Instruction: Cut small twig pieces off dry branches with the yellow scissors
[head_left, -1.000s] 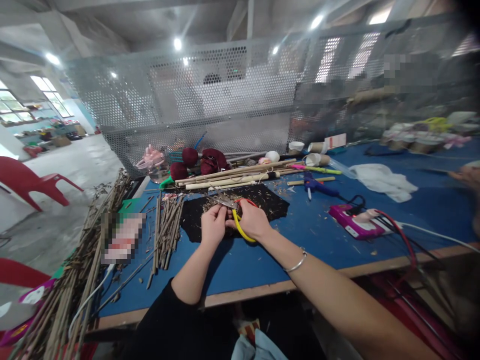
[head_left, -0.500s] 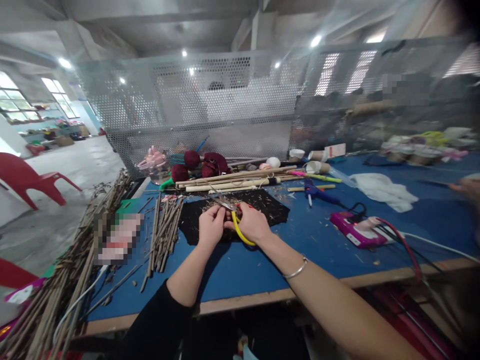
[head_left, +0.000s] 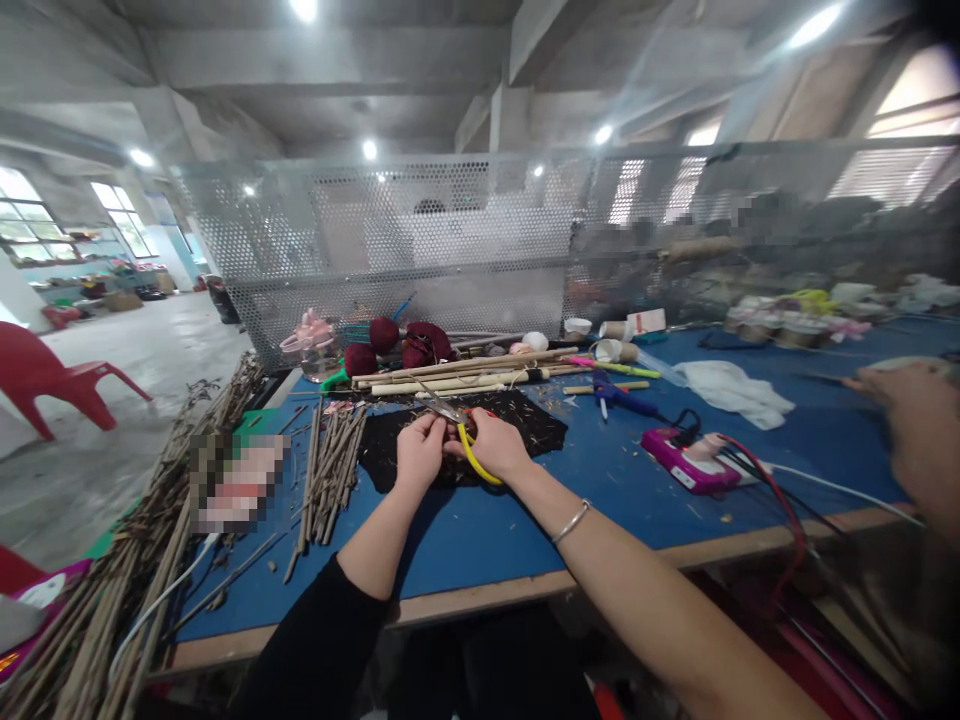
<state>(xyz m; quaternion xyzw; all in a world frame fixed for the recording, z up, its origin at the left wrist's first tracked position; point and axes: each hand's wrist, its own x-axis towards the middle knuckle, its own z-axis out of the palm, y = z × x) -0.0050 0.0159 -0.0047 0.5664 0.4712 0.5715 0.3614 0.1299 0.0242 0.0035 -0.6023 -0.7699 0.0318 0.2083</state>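
My right hand is closed around scissors with a curved yellow handle. Their metal blades point away and to the left, over a black cloth. Close beside the blades, my left hand has its thumb and fingers pinched together. What lies between those fingers is too small to make out. Bits of plant scrap are scattered over the cloth. A pile of short cut twigs lies to the left of my left hand.
Long dry stems fill the table's left edge. Behind the cloth are pale sticks and dark red yarn balls. To the right lie a blue glue gun, a purple power strip and a white cloth. Another person's hand is at far right.
The view has tilted up and shifted slightly right. Both my hands keep nearly the same pose at the scissors. The other person's arm reaches further into view.
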